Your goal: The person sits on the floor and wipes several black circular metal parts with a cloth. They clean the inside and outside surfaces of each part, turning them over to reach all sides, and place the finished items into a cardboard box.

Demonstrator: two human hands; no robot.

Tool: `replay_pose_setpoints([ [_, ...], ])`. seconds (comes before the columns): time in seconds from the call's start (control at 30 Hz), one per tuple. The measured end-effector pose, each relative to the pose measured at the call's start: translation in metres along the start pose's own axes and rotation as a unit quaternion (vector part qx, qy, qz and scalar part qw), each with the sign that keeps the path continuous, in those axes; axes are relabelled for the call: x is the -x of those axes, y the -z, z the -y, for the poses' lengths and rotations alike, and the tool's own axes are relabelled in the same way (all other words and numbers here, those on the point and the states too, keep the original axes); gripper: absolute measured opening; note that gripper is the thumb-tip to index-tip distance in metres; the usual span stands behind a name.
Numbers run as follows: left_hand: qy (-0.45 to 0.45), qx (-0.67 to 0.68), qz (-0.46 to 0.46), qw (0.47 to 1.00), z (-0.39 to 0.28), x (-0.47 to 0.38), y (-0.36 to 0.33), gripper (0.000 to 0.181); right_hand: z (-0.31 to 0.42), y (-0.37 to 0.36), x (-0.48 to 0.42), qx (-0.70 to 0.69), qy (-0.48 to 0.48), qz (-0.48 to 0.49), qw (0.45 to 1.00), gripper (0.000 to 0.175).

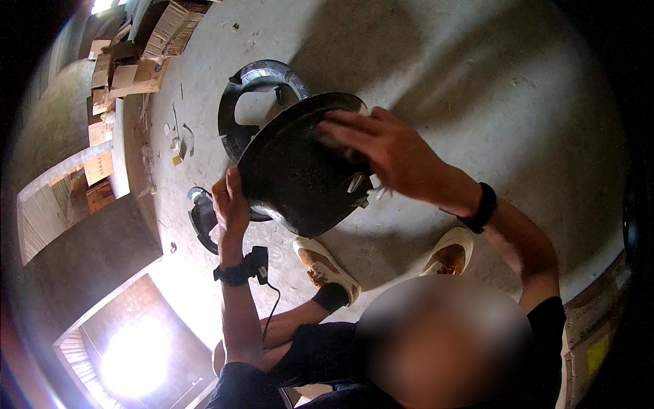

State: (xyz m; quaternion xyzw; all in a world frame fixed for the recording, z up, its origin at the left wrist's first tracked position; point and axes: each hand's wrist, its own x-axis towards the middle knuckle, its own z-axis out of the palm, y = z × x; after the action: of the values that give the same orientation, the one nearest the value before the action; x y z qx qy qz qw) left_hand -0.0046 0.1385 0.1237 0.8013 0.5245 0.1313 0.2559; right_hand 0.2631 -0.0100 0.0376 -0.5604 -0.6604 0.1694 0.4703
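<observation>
A large curved black moulded shell, seemingly plastic (301,174), is held tilted above the floor. My left hand (231,204) grips its left edge, thumb up along the rim. Across the upper right of the shell lies my right hand (378,148), fingers stretched over the surface and slightly blurred; its palm side is hidden, and a small whitish thing shows just below it. Clips or tabs stick out at the shell's lower right. Behind the shell, a black ring-shaped part (230,110) rests on the floor. A smaller curved black part (202,220) lies left of my left hand.
Cardboard boxes (138,76) are stacked along the wall at upper left. Small scraps (176,143) litter the concrete floor near them. My shoes (327,266) are below the shell. A cable (276,301) hangs from a black device (259,263) at my left wrist. More cartons (587,327) stand at lower right.
</observation>
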Motion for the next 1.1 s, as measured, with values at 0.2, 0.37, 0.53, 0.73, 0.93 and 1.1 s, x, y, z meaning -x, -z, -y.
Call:
replay_pose_setpoints([
  [0.2, 0.021, 0.010, -0.125, 0.992, 0.036, -0.004, -0.011, 0.055, -0.043, 0.001, 0.038, -0.092, -0.222, 0.086, 0.967, 0.046],
  [0.37, 0.106, 0.036, -0.065, 0.992, 0.049, -0.002, -0.001, 0.055, -0.016, -0.013, 0.026, -0.044, -0.082, -0.062, 0.994, 0.050],
  [0.53, 0.148, 0.218, 0.111, 0.958, 0.056, 0.006, 0.032, 0.058, 0.006, -0.021, 0.032, 0.009, -0.028, -0.016, 0.999, 0.061],
  [0.73, 0.029, 0.094, 0.249, 0.964, -0.035, -0.047, 0.040, 0.059, 0.019, -0.040, 0.035, -0.002, -0.012, -0.008, 1.000, 0.070],
  [0.93, -0.045, -0.212, 0.129, 0.968, -0.033, -0.076, 0.003, 0.049, 0.036, -0.047, 0.012, 0.036, 0.044, -0.002, 0.998, 0.061],
  [1.1, -0.046, -0.187, 0.052, 0.980, -0.029, -0.070, -0.010, 0.048, 0.025, -0.050, -0.036, 0.198, 0.101, -0.031, 0.974, 0.053],
])
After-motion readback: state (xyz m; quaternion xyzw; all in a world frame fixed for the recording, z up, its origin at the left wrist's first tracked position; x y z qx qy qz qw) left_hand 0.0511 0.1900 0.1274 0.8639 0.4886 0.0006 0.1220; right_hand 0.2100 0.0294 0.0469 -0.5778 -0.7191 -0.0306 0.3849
